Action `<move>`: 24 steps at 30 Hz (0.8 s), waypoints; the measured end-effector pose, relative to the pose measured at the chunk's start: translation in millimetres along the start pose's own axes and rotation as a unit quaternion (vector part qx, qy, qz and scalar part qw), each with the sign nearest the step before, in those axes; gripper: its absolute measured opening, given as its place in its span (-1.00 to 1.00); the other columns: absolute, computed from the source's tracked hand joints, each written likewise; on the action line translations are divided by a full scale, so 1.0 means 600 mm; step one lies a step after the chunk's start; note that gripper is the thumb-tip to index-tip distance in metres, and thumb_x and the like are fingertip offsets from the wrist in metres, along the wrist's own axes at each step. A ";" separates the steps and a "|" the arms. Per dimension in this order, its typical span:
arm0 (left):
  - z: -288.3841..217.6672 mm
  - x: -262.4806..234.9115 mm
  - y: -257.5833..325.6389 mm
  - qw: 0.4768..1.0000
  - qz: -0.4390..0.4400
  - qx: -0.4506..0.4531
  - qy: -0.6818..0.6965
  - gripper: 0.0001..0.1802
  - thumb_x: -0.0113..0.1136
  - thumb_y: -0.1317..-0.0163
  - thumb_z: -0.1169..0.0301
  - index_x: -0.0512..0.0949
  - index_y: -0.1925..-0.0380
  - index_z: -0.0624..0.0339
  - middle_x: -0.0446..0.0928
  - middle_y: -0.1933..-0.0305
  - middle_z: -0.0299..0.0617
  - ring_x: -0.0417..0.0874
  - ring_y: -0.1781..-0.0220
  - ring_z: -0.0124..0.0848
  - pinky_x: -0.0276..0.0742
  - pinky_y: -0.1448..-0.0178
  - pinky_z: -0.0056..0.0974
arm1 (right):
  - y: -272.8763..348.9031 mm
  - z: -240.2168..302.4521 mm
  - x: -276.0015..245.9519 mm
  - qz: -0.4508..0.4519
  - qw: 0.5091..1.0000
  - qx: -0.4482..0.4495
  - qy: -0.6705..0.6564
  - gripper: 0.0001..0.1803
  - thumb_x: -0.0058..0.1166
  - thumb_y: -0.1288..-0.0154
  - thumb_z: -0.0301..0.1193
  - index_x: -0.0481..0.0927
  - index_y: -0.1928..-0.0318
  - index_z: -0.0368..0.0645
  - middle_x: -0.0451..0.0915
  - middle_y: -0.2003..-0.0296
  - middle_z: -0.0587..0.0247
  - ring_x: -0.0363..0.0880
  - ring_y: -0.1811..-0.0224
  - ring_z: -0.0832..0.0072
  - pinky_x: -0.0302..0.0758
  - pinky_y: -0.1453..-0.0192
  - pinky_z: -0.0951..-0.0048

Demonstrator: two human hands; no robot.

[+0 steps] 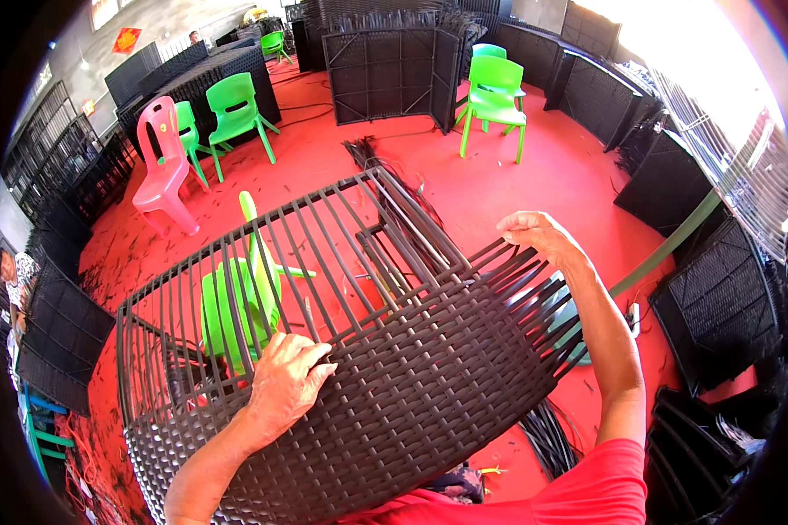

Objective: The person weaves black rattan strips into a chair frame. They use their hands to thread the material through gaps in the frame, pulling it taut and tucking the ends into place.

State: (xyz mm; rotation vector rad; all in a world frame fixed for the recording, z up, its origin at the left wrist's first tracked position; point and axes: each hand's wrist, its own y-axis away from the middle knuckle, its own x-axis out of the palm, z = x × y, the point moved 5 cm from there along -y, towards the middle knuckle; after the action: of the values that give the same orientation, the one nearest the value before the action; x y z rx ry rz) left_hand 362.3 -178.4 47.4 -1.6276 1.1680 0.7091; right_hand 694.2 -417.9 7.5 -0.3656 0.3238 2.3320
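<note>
A large, partly woven black wicker panel (411,385) lies tilted across my lap. Its near part is a dense weave of flat plastic strips, while the far part shows bare parallel bars (324,241). My left hand (289,381) rests at the upper edge of the weave, thumb and fingers closed on a strip there. Beyond the panel's right side, my right hand (538,236) is raised and pinches the end of a black strip. Several loose strip ends (521,293) fan out beneath that hand, past the panel's edge.
A green chair (241,306) shows through the bars. Further off on the red floor stand a pink chair (165,166) and green chairs (495,101). Black woven panels (390,74) line the surroundings. Loose black strips (550,437) lie at the lower right. Another person (17,271) is at far left.
</note>
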 end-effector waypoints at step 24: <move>-0.011 0.027 0.006 0.997 -0.033 0.062 -0.029 -0.57 0.23 0.01 0.23 0.49 0.17 0.24 0.46 0.18 -0.15 0.41 0.15 -0.19 0.33 0.03 -0.17 | 0.019 0.015 0.003 -0.064 0.997 0.018 -0.043 -0.66 0.10 -0.15 -0.20 0.52 0.10 -0.06 0.51 0.37 0.45 0.36 0.39 0.68 0.31 0.25 0.59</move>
State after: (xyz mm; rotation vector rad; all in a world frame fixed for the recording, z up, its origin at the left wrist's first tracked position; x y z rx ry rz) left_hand 364.6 -190.4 34.3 -1.5259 1.0896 0.6245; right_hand 683.6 -421.9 16.5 -0.2613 0.2912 2.2069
